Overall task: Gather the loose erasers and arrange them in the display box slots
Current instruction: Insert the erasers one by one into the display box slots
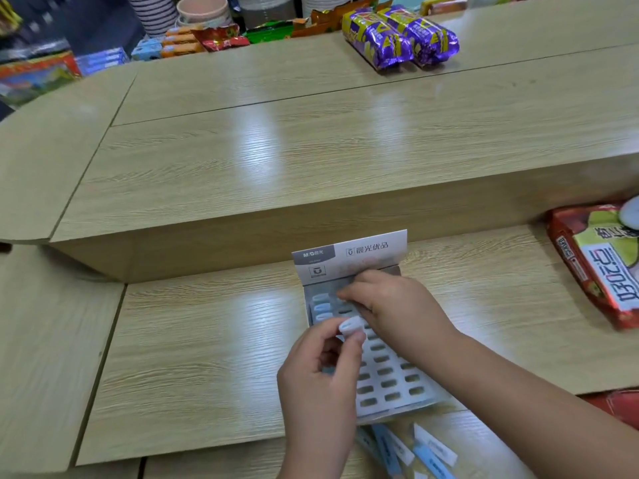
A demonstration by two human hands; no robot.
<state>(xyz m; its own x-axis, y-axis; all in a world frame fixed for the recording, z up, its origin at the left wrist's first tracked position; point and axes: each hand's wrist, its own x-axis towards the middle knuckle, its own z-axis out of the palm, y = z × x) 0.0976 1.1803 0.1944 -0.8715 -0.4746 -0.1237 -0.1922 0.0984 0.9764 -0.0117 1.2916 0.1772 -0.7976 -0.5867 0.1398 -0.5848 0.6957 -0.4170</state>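
Note:
A grey-white display box with rows of oval slots stands on the lower wooden counter, its printed header card upright at the back. A few pale blue erasers sit in the upper-left slots. My left hand pinches a white eraser between thumb and fingertips just over the box's left side. My right hand reaches over the box's top rows, fingertips pressed down at a slot; whether it holds an eraser is hidden. Several loose blue and white erasers lie in front of the box.
A raised wooden counter runs behind the box. Purple snack packs sit on its far side, with more snacks and stacked bowls behind. A red snack bag lies at the right edge of the lower counter.

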